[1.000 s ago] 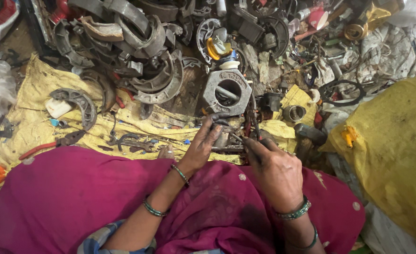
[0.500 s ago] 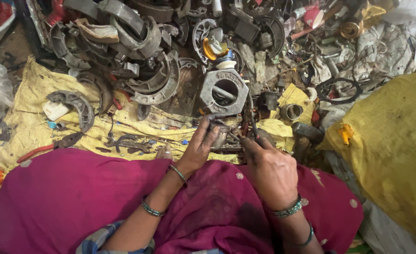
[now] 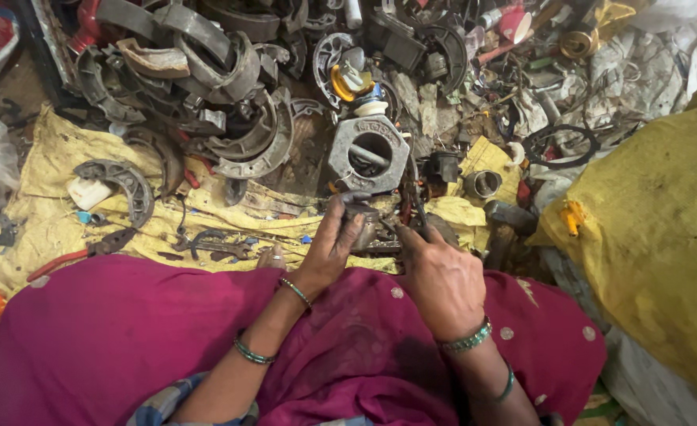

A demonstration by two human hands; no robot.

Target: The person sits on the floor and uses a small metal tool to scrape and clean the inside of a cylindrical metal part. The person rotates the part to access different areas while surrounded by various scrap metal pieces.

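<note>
Both hands unchanged vs. prior frames: left hand (image 3: pixel 329 248) grips small metal part (image 3: pixel 367 226), right hand (image 3: pixel 441 280) clasps pliers (image 3: pixel 411 197); we note work ongoing.

Dull grimy metal part (image 3: pixel 368 229); matt magenta cloth (image 3: pixel 128 331); coarse yellow sacking (image 3: pixel 648 213)

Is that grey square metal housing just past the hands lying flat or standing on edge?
Lying flat: the grey housing rests on the ground with its round bore facing up toward the camera.
</note>
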